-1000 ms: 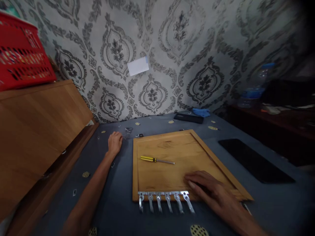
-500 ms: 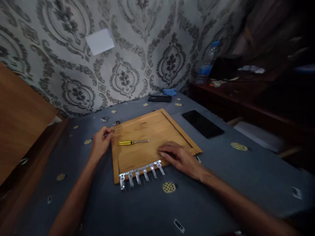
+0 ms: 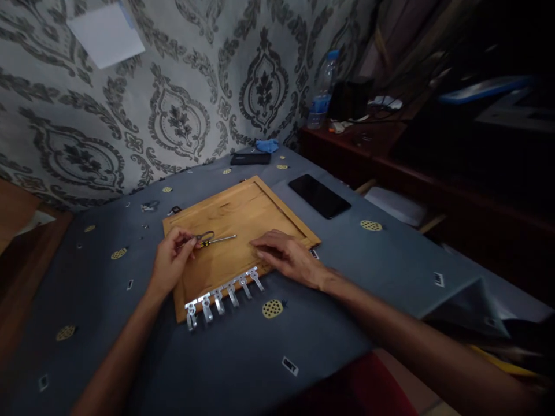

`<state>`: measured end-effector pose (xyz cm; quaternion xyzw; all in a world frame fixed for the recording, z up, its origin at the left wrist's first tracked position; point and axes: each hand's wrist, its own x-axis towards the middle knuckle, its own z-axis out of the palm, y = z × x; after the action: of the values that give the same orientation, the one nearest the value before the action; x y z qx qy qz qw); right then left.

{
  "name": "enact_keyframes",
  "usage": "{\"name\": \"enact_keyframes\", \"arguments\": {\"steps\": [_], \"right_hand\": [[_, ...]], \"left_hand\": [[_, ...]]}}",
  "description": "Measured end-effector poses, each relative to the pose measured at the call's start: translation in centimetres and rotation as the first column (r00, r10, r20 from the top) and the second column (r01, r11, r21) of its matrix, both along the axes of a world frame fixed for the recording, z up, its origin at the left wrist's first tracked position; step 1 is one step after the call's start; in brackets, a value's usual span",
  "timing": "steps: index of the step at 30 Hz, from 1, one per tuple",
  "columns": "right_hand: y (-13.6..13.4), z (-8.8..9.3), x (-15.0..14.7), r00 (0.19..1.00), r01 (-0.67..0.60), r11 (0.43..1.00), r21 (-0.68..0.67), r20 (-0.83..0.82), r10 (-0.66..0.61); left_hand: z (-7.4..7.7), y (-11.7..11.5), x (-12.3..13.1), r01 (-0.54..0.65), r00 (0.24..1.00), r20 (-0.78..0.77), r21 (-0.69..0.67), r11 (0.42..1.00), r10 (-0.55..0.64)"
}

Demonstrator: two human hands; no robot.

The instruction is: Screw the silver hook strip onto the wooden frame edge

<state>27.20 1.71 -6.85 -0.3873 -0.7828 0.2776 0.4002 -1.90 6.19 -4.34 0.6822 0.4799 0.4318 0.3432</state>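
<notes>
A wooden board with a raised frame [image 3: 243,199] lies on the cloth. My left hand [image 3: 171,260] is over its left side, thumb and fingers pinched on a thin dark looped item [image 3: 208,235]; its exact kind is unclear. Just beneath it, a screwdriver [image 3: 222,239] lies on the board, its yellow-and-black handle partly covered. My right hand [image 3: 288,257] rests on the right part of the board with fingers stretched out and nothing visible in them. Between the hands, a silvery metal hook rail [image 3: 218,299] with several hooks runs along the near edge, the hooks overhanging it.
A black phone [image 3: 319,196] lies right of the board. Behind are a dark case [image 3: 250,159] and a blue crumpled cloth [image 3: 267,145]. Small metal pieces [image 3: 150,205] lie at the back left. A water bottle [image 3: 321,95] stands on a dark side table [image 3: 347,153].
My left hand has moved from the board's left edge inward over the screwdriver handle, with the looped item now showing. My right hand stays on the board. The view has swung right.
</notes>
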Motion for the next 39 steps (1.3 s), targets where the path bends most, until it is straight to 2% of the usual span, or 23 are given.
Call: {"name": "enact_keyframes", "arguments": {"steps": [12,19,25,32,39], "right_hand": [[-0.5,0.4,0.0,0.997,-0.072,0.996,0.043,-0.024,0.073],[-0.7,0.8,-0.2,0.992,-0.097,0.994,0.041,-0.076,0.100],[-0.9,0.9,-0.4,0.983,-0.045,0.996,-0.077,-0.183,0.030],[-1.4,0.8,-0.5,0.965,-0.111,0.973,-0.203,-0.258,0.056],[-3.4,1.9,-0.5,0.983,-0.070,0.978,-0.197,-0.178,0.035]], "left_hand": [[1.4,-1.5,3.3,0.110,0.994,0.035,-0.083,0.990,-0.108],[1.8,-1.4,5.5,0.207,0.978,0.046,-0.135,0.969,-0.203],[2.2,-1.3,6.6,0.264,0.964,0.062,-0.149,0.953,-0.258],[1.9,-2.1,6.9,0.321,0.947,0.079,-0.184,0.929,-0.312],[1.4,-2.9,7.0,0.358,0.933,0.092,-0.190,0.914,-0.347]]}}
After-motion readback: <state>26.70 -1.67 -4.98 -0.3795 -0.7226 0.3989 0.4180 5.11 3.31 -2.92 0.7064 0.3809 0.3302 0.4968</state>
